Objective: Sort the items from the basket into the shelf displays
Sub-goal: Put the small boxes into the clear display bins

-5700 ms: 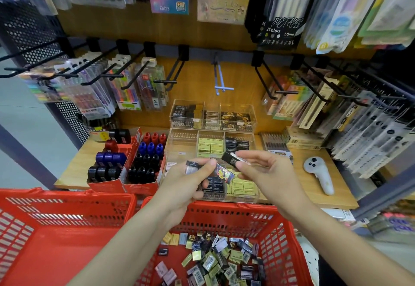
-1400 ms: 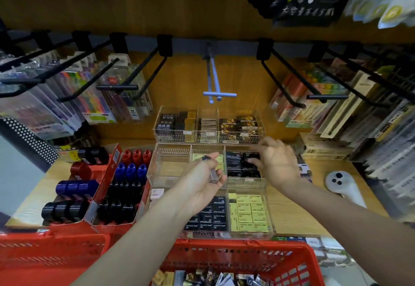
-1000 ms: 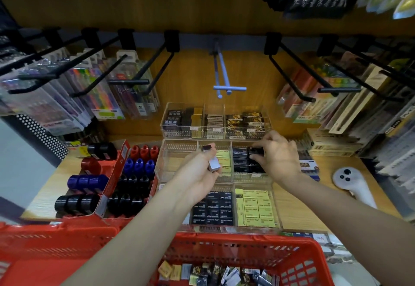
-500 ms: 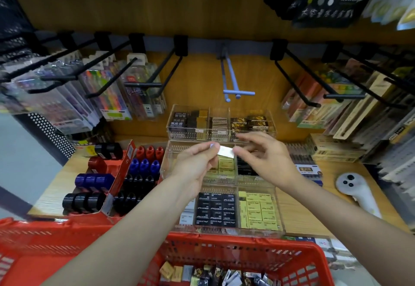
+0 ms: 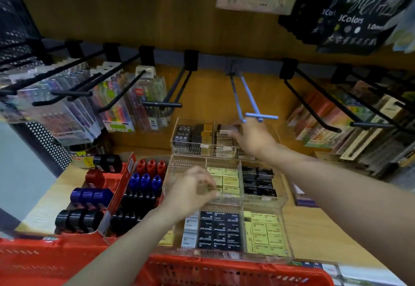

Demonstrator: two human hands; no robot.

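Head view: the right hand [image 5: 252, 136] reaches to the clear top tray [image 5: 186, 148] at about 12 o'clock, its fingertips on a small pale packet [image 5: 228, 131] over the tray's middle compartment; blur hides whether the grip is pinched on the packet or merely touching it. The left hand [image 5: 190, 192] hangs over the middle tray [image 5: 265, 202], just below the top one, fingers curled with thumb and forefinger pinched together; what it holds, if anything, is too blurred to tell. Yellow packets [image 5: 226, 179] and black packets [image 5: 258, 180] fill that tray's compartments. At 6 o'clock, the red basket [image 5: 224, 272] shows only its rim. At 9 o'clock on the wooden desk [image 5: 318, 234], a red carton [image 5: 125, 186] holds red, blue and black rolls. A light-blue hook [image 5: 251, 103] juts out above the right hand
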